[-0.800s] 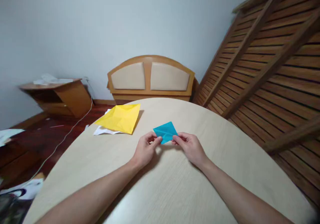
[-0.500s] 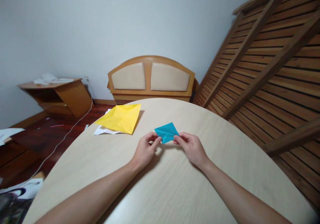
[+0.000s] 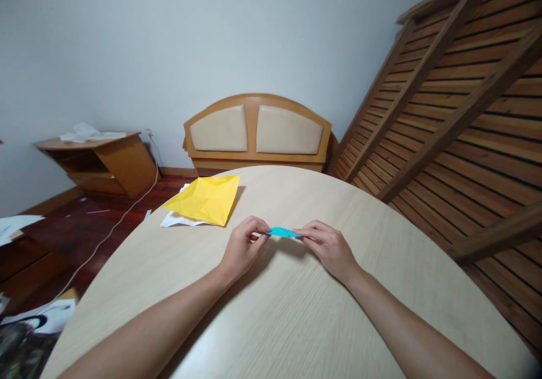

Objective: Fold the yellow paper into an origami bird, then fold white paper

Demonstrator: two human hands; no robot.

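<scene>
A small piece of blue folded paper (image 3: 283, 232) is held just above the round table (image 3: 330, 322), turned so that only a thin strip of it shows. My left hand (image 3: 248, 242) pinches its left end between thumb and fingers. At the opposite end, my right hand (image 3: 326, 246) grips it the same way. Beyond my left hand lies a creased yellow sheet of paper (image 3: 207, 198), partly covering a white sheet (image 3: 180, 220).
A wooden headboard (image 3: 257, 101) with two pale panels stands behind the table. Slatted wood (image 3: 457, 113) leans along the right. A low cabinet (image 3: 122, 164) stands at the left, and a white cable (image 3: 112, 229) runs over the floor.
The blue paper has tipped from showing its broad diamond-shaped face to nearly edge-on. Both hands have turned with it and still pinch its ends. The yellow sheet stays put.
</scene>
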